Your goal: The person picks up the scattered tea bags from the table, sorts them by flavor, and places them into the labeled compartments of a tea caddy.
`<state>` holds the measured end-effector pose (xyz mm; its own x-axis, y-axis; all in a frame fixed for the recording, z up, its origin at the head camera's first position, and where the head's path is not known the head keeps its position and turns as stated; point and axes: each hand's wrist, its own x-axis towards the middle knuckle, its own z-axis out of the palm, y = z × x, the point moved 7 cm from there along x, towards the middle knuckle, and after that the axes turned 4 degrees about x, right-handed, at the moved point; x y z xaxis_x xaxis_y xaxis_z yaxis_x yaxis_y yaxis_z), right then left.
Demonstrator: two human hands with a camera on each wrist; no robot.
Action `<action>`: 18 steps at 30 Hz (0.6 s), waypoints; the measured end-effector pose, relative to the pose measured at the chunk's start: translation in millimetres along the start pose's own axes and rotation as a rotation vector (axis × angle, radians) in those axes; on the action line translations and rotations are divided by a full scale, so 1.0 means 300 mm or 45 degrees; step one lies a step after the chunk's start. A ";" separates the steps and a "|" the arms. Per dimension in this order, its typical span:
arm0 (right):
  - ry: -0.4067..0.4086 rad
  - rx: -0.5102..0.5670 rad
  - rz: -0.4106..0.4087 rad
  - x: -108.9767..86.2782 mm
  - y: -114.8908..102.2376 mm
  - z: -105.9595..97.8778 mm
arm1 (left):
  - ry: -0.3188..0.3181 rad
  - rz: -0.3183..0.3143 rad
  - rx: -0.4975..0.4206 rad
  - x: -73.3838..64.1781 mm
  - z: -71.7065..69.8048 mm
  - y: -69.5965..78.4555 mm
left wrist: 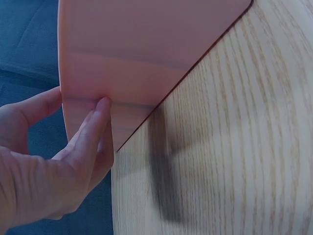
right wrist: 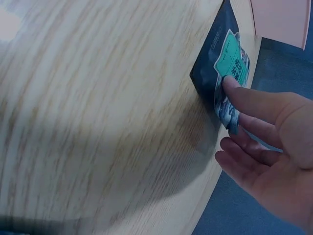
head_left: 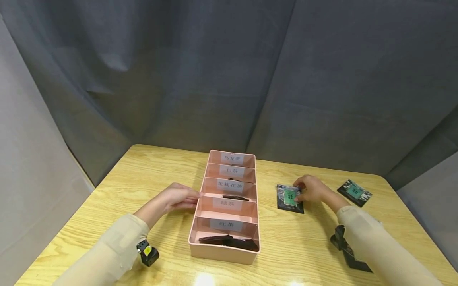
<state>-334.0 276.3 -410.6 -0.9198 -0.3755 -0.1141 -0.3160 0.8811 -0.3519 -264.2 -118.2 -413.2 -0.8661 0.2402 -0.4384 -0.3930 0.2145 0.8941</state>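
Right hand (head_left: 312,188) has the packet (head_left: 282,200) by its right edge

So the fingers (right wrist: 254,105) are drawn in narrow, pinching the packet with the thumb on its green label (right wrist: 232,56) (can't tell how firmly). From there it lies leftward on the worktop (head_left: 286,238), long axis probably running away from the person, but foreshortening makes that shaky. Further left stands the pink divided box (head_left: 223,254), between the packet and the left hand (head_left: 179,196), which touches its left wall. Right's clearly nearer.
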 end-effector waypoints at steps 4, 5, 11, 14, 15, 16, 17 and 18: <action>0.027 0.018 0.037 -0.004 0.006 -0.008 | 0.000 -0.001 0.014 -0.002 0.001 0.000; 0.037 0.021 0.040 -0.005 0.006 -0.011 | 0.001 0.000 0.013 -0.002 0.002 0.000; 0.103 0.055 0.016 -0.013 -0.003 -0.028 | 0.005 0.004 0.016 0.002 0.001 -0.005; 0.121 0.091 -0.001 -0.016 -0.010 -0.038 | 0.005 0.006 0.028 0.002 0.001 -0.004; 0.125 0.106 -0.002 -0.017 -0.011 -0.041 | 0.005 0.007 0.028 0.002 0.001 -0.004; 0.126 0.122 0.004 -0.017 -0.011 -0.043 | 0.003 0.008 0.028 0.003 0.001 -0.003; 0.122 0.136 0.005 -0.018 -0.013 -0.044 | 0.002 0.010 0.029 0.003 0.001 -0.003; 0.120 0.153 0.005 -0.019 -0.015 -0.046 | 0.000 0.011 0.030 0.003 0.001 -0.002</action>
<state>-330.6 278.4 -395.6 -0.9406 -0.3381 -0.0299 -0.2872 0.8398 -0.4607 -264.6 -117.7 -414.3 -0.8694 0.2419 -0.4309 -0.3785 0.2348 0.8953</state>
